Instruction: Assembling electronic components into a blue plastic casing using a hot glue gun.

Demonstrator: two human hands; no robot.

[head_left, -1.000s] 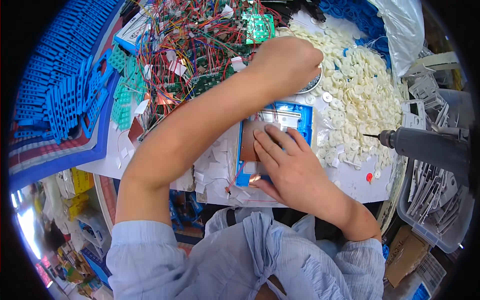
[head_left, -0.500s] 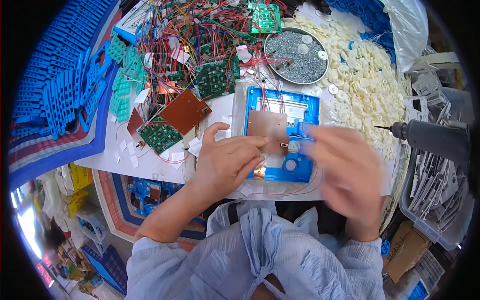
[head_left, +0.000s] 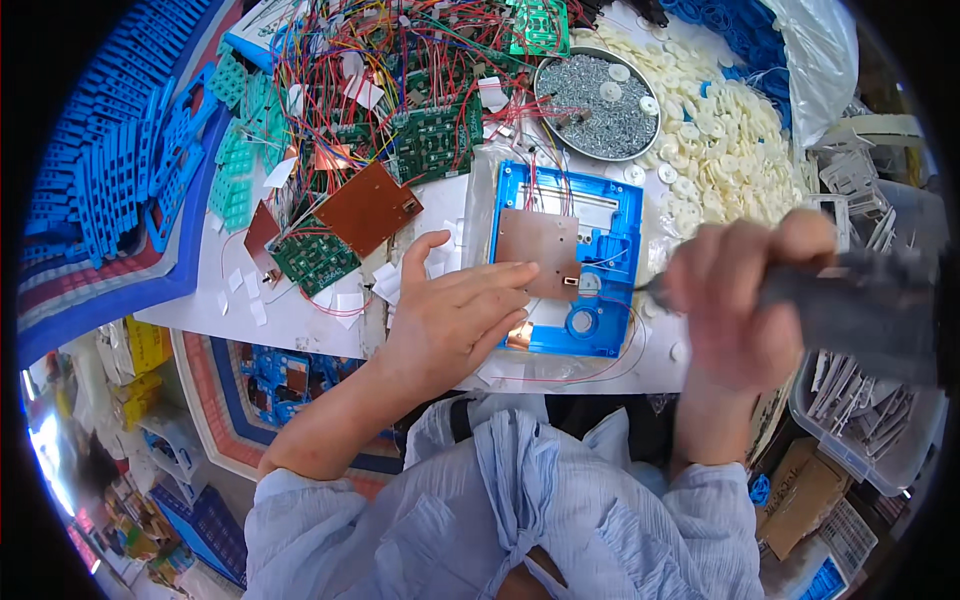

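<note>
A blue plastic housing [head_left: 627, 225] lies on the white work surface in front of me, with a brown circuit board [head_left: 540, 235] set in it and thin red wires running from it. My left hand [head_left: 445, 310] rests at the board's left edge, fingers stretched, index fingertip on the board. Wrapped round a dark electric screwdriver [head_left: 860, 315] is my right hand [head_left: 740, 300], blurred by motion. The screwdriver's bit points left, close to the housing's right edge; whether it touches anything I cannot tell.
A round tin of small screws [head_left: 600, 130] stands behind the housing, next to heaped cream plastic discs [head_left: 740, 150]. Wired green circuit boards [head_left: 430, 140] pile up at back left. Blue plastic parts [head_left: 110, 170] fill a basket at left; a clear bin [head_left: 870, 440] sits at right.
My right hand has moved right from above the housing and closed on the screwdriver, whose bit now lies nearer the housing. My left fingers have straightened on the board.
</note>
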